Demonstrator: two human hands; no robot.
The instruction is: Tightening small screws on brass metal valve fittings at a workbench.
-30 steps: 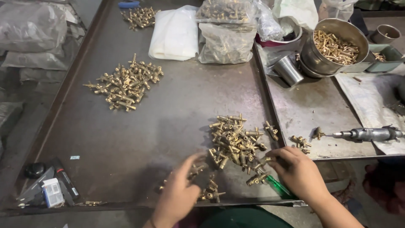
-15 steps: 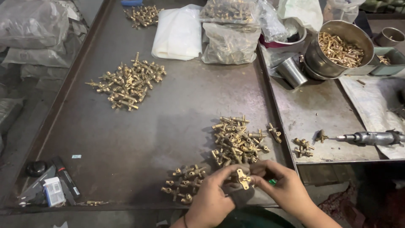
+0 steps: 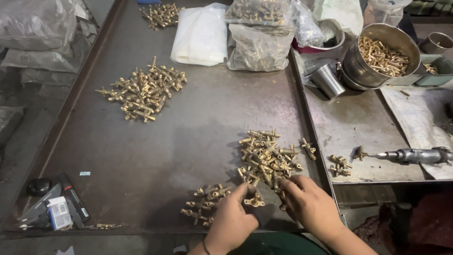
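At the bottom centre of the frame, a worker's left hand point(image 3: 230, 221) and right hand point(image 3: 309, 205) meet over a dark metal tabletop point(image 3: 198, 123). The left hand's fingers are pinched on a small brass fitting point(image 3: 254, 201), held just above the tabletop's near edge between the two hands. The right hand lies just beside it, fingers curled and reaching into the lower edge of a heap of brass fittings point(image 3: 266, 158); whether those fingers have closed on a piece cannot be told.

A smaller cluster of fittings point(image 3: 207, 202) lies just left of the left hand. A second large pile of fittings point(image 3: 142, 89) sits well apart in the upper left of the frame, and another small pile point(image 3: 162, 10) at the top edge. A folded white plastic bag point(image 3: 200, 35) and clear bags of parts point(image 3: 258, 38) lie at top centre.

On the adjoining lighter surface at right, a steel bowl of brass pieces point(image 3: 381, 54) stands at upper right with a steel cup point(image 3: 326, 81) tipped beside it. A pneumatic driver point(image 3: 415, 155) lies at the right edge, a few loose fittings point(image 3: 340, 164) near its tip. In the lower left corner rest a marker point(image 3: 73, 197) and a small box point(image 3: 59, 212).
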